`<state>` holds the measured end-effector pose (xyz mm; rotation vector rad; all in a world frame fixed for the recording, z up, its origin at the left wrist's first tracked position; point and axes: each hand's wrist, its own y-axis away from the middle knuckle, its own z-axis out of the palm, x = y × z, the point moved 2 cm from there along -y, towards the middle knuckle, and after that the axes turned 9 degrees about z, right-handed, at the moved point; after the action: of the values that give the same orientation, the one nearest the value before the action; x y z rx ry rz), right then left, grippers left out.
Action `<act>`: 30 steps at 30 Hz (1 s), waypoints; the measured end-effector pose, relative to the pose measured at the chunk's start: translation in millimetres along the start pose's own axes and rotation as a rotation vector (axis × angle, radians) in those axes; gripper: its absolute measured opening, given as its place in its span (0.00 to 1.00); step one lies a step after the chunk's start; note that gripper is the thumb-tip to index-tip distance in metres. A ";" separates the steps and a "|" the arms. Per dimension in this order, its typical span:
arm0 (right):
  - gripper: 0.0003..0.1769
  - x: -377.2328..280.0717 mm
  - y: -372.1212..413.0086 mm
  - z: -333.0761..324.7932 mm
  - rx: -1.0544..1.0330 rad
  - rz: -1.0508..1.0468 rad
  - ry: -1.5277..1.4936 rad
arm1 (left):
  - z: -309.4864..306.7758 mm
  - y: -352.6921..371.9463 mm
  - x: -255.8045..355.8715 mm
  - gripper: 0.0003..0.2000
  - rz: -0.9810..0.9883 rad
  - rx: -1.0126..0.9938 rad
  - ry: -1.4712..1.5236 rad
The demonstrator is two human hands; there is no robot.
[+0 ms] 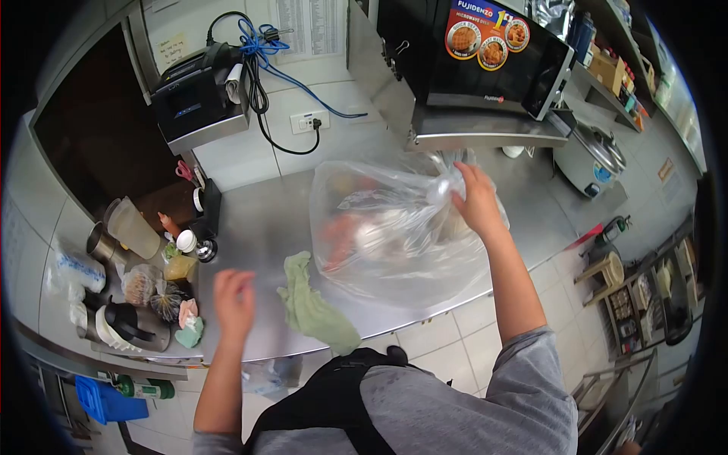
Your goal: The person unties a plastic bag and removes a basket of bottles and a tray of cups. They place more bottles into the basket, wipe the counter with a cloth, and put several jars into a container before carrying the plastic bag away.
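Note:
A large clear plastic bag [387,235] with reddish and pale contents rests on the steel counter [265,220]. My right hand [476,201] grips the gathered neck of the bag at its upper right. My left hand [233,302] hovers blurred over the counter near its front edge, fingers loosely curled and holding nothing, just left of a crumpled green cloth [315,307] that hangs over the edge.
A black microwave [485,53] sits on a steel shelf behind the bag. A receipt printer [193,95] with cables stands at the back left. Cups, small bags, a black jug [125,322] and a plastic pitcher [133,227] crowd the left end. A rice cooker [591,159] stands at right.

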<state>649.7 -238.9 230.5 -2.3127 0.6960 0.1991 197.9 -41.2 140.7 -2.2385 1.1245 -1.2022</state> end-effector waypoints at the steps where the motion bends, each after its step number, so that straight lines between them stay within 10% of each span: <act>1: 0.31 11.4 -5.0 6.1 0.002 -0.024 -0.005 | 27.6 -21.7 45.1 0.12 0.129 0.004 0.084; 5: 0.30 36.4 -17.3 13.5 -0.246 -0.047 -0.118 | 160.8 -80.6 167.1 0.11 0.235 -0.261 0.449; 10: 0.24 49.1 -19.6 3.1 -0.234 -0.083 -0.444 | 280.5 -131.3 228.7 0.16 0.174 0.020 0.341; 18: 0.25 84.7 -17.4 -4.4 -0.434 -0.116 -0.697 | 295.5 -135.7 226.5 0.10 -0.241 -0.408 1.113; 23: 0.30 93.9 -8.6 13.4 0.280 -0.693 -0.421 | 282.9 -145.4 240.0 0.11 -0.360 -0.483 1.220; 30: 0.18 105.3 -27.0 12.1 0.220 -0.585 -0.612 | 276.9 -143.8 239.2 0.09 -0.266 -0.435 1.091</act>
<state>753.5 -259.2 203.0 -1.9825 -0.2535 0.4955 569.9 -154.6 198.9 -1.9978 1.5669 -2.6778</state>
